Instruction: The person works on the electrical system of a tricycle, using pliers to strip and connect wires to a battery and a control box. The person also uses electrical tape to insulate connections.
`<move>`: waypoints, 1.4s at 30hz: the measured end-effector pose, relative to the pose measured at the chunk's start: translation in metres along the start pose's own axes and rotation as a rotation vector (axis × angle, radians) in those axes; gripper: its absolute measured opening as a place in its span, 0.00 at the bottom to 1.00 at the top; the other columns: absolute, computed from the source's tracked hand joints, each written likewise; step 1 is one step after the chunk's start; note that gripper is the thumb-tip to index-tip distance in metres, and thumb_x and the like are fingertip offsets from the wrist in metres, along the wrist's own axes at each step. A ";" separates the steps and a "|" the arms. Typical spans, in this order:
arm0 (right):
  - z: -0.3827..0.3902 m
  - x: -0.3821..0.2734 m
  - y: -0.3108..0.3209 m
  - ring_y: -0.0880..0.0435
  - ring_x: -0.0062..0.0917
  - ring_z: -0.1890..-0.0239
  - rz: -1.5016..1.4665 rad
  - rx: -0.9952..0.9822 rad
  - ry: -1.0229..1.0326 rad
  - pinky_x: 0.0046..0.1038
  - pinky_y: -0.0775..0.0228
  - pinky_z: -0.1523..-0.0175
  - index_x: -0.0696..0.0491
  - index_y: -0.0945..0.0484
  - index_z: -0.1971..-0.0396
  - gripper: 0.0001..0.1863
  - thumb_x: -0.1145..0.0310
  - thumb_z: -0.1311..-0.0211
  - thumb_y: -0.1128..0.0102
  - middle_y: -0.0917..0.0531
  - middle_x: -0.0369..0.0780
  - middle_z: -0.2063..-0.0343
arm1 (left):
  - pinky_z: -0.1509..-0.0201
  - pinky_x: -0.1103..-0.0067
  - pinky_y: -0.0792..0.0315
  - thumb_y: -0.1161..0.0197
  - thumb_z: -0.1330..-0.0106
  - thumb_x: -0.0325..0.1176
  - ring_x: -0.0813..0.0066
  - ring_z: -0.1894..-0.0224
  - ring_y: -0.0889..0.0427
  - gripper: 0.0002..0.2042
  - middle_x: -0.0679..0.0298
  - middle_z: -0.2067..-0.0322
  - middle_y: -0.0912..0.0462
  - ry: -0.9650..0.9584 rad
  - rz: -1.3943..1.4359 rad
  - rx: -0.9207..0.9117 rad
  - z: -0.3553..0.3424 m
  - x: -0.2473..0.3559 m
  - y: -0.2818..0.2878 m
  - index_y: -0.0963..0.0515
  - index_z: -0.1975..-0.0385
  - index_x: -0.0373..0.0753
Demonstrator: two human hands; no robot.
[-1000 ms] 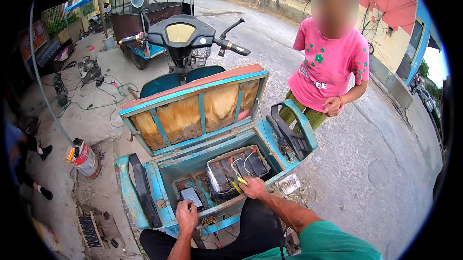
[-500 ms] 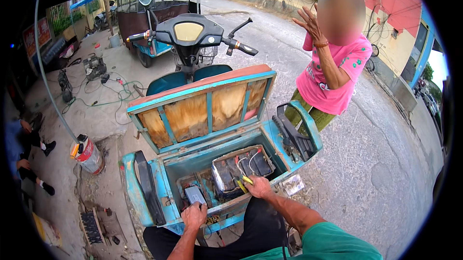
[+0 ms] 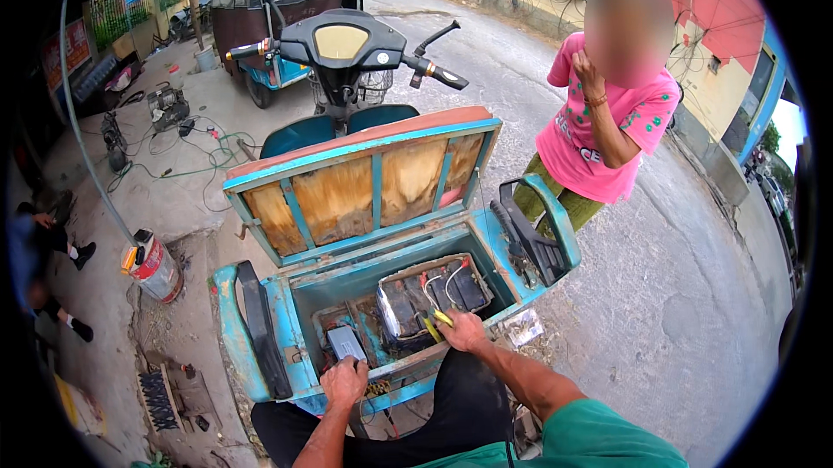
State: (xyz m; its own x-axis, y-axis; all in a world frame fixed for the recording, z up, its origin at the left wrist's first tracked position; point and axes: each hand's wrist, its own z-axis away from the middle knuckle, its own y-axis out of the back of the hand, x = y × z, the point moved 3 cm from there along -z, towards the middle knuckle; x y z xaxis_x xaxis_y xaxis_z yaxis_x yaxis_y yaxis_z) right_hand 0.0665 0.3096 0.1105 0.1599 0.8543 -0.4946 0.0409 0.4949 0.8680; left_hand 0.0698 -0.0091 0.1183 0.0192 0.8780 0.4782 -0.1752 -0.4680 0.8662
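The battery [image 3: 412,296] is sitting inside the open blue box [image 3: 351,284], right of the box's middle and close to its near wall. Its top is looking black and dusty, broken into blocks, and its dirty casing is showing a brownish, worn rim; the left side is catching light as a whitish, scuffed face. Pale wires are looping over the top, with red at their ends.

The right hand [image 3: 466,332] is gripping a yellow tool [image 3: 443,318], fingers closed around it, over the near edge of the battery (its tip is too small to make out, so contact is uncertain).

The left hand [image 3: 344,381] is resting at the near rim, fingers bent, just beside a grey case [image 3: 345,343]. Whether it is gripping anything, I cannot tell. The case is lying in the left part of the box, flat-faced, rectangular and visibly cleaner than the grimy floor around it.

The lid [image 3: 334,208] is standing raised and leaning back, its stained wooden underside showing between blue ribs. Beyond the box's right end, a person [image 3: 599,134] in a pink shirt is standing with one hand raised.
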 end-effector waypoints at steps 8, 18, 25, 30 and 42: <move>0.000 -0.006 0.006 0.15 0.50 0.61 0.031 -0.056 -0.046 0.50 0.24 0.54 0.47 0.19 0.52 0.19 0.51 0.37 0.42 0.14 0.50 0.66 | 0.60 0.69 0.23 0.30 0.41 0.36 0.66 0.67 0.15 0.11 0.59 0.70 0.13 0.120 0.493 0.012 -0.019 0.001 -0.004 0.17 0.63 0.37; -0.005 0.011 -0.003 0.15 0.50 0.60 0.026 -0.044 -0.028 0.49 0.23 0.53 0.48 0.18 0.50 0.22 0.51 0.39 0.41 0.13 0.50 0.66 | 0.62 0.81 0.25 0.32 0.39 0.21 0.81 0.71 0.21 0.15 0.66 0.71 0.18 -0.880 1.095 -0.019 0.025 0.232 0.198 0.21 0.52 0.33; -0.001 -0.002 0.001 0.17 0.52 0.62 -0.024 -0.034 -0.060 0.49 0.26 0.57 0.49 0.20 0.62 0.17 0.50 0.36 0.39 0.15 0.50 0.69 | 0.74 0.74 0.26 0.28 0.44 0.26 0.68 0.76 0.19 0.37 0.62 0.73 0.21 -1.427 1.117 -0.149 0.061 0.292 0.245 0.36 0.32 0.33; -0.004 0.006 -0.008 0.18 0.55 0.64 -0.065 0.020 -0.019 0.53 0.28 0.60 0.51 0.21 0.64 0.17 0.52 0.37 0.40 0.17 0.54 0.72 | 0.78 0.71 0.28 0.30 0.45 0.26 0.63 0.79 0.22 0.27 0.60 0.73 0.25 -1.378 1.456 0.032 0.052 0.308 0.233 0.28 0.44 0.32; 0.001 0.030 -0.023 0.15 0.50 0.58 -0.108 -0.064 0.041 0.49 0.24 0.52 0.48 0.19 0.51 0.22 0.49 0.39 0.39 0.14 0.50 0.64 | 0.75 0.82 0.31 0.32 0.36 0.26 0.88 0.78 0.25 0.06 0.67 0.80 0.18 -0.625 1.021 -0.245 0.004 0.213 0.135 0.22 0.63 0.34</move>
State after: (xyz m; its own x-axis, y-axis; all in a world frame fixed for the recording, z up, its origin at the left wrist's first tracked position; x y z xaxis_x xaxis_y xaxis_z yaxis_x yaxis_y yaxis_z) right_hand 0.0715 0.3236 0.0753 0.1173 0.8005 -0.5878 -0.0079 0.5926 0.8055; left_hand 0.0538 0.1139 0.3376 0.2220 -0.1130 0.9685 -0.5659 -0.8238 0.0336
